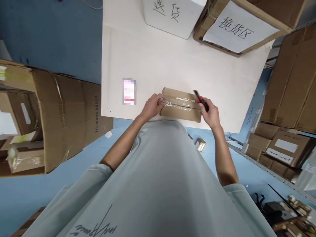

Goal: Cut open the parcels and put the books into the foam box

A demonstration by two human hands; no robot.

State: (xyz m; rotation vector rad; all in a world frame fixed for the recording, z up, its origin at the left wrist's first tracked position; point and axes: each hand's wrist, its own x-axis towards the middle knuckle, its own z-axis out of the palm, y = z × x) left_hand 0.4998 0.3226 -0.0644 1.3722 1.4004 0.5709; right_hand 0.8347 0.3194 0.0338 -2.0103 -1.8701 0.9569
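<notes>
The one camera here rides on the head of a person [168, 168] at the counter [148, 59], facing forward and steeply down, high enough to catch floor [71, 36] beside the counter.

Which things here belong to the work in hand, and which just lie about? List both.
In use:
small taped box, left hand at its end
knife in the right hand

Apparently just lying about:
blurred rectangle
white container
open box with paper sign
large carton at left

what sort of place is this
Probably a warehouse packing or returns area, judging by the taped carton, the handwritten sign reading "exchange area" in Chinese, and the stacked cartons at right.
</notes>
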